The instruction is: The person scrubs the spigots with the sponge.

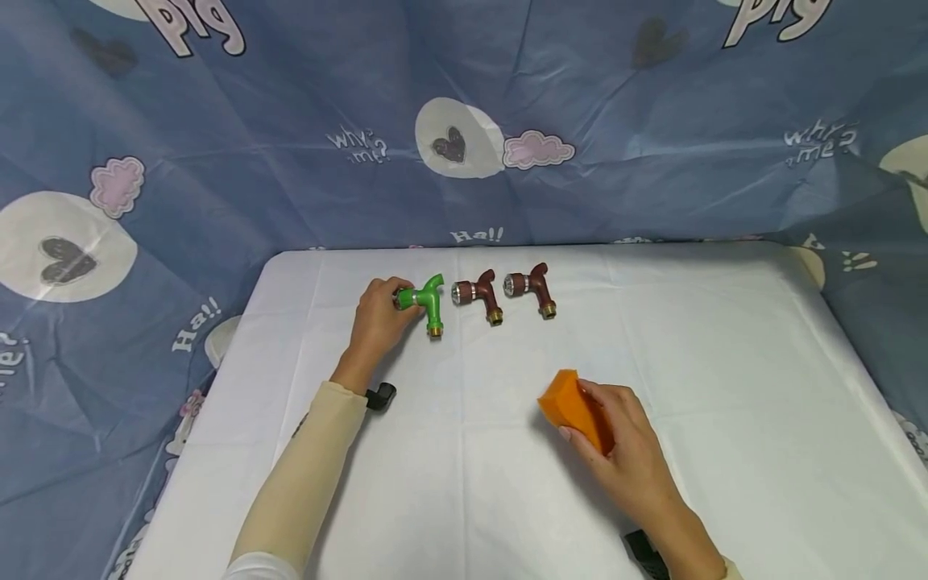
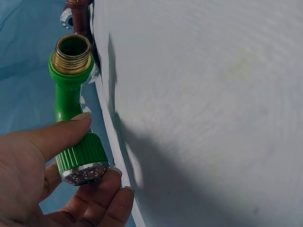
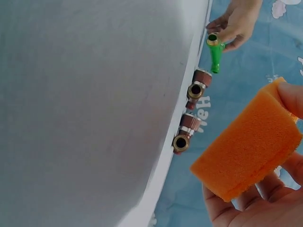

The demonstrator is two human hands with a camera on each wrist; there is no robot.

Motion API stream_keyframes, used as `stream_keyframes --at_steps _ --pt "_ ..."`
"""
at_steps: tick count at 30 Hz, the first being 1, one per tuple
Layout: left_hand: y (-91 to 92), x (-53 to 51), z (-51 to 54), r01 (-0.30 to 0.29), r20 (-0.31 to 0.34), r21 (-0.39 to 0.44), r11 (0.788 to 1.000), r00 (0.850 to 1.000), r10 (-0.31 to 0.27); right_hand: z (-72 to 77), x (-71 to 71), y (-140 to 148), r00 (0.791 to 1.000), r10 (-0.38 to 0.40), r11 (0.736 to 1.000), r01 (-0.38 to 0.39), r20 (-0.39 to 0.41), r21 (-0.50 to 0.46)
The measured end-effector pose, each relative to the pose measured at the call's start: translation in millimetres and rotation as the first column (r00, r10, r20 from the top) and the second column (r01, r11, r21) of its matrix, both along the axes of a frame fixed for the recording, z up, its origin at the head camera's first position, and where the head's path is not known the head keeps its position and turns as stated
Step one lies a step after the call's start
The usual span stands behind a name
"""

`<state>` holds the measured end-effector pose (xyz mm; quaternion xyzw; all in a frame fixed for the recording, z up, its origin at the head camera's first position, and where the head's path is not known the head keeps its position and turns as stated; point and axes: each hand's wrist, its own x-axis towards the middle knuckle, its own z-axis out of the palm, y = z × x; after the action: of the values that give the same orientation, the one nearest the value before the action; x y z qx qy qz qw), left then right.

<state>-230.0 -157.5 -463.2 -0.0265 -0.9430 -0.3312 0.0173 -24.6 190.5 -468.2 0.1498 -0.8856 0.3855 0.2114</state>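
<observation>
My left hand grips a green tap by its knob end, near the back of the table. In the left wrist view the thumb lies across the green tap, with fingers beneath its silver-faced knob; the brass threaded end is bare. An orange sponge is held between the thumb and fingers of my right hand, over the table right of the middle. Two brown taps lie just right of the green one, apart from both hands.
A white cloth covers the table. Behind it hangs a blue printed curtain, which also drops down at the left and right sides. Each wrist wears a small black device.
</observation>
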Motion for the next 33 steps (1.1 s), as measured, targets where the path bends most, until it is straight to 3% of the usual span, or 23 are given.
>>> stream_keyframes --at_steps 18,33 --pt "0.8 -6.4 -0.4 -0.013 -0.01 -0.042 0.999 1.0 0.013 -0.8 -0.3 -2.9 0.999 0.016 1.0 -0.015 0.035 -0.016" --pt "3.7 -13.0 -3.5 -0.008 0.018 -0.149 0.989 1.0 0.01 0.8 -0.7 -3.0 1.0 0.015 1.0 -0.014 0.026 -0.011"
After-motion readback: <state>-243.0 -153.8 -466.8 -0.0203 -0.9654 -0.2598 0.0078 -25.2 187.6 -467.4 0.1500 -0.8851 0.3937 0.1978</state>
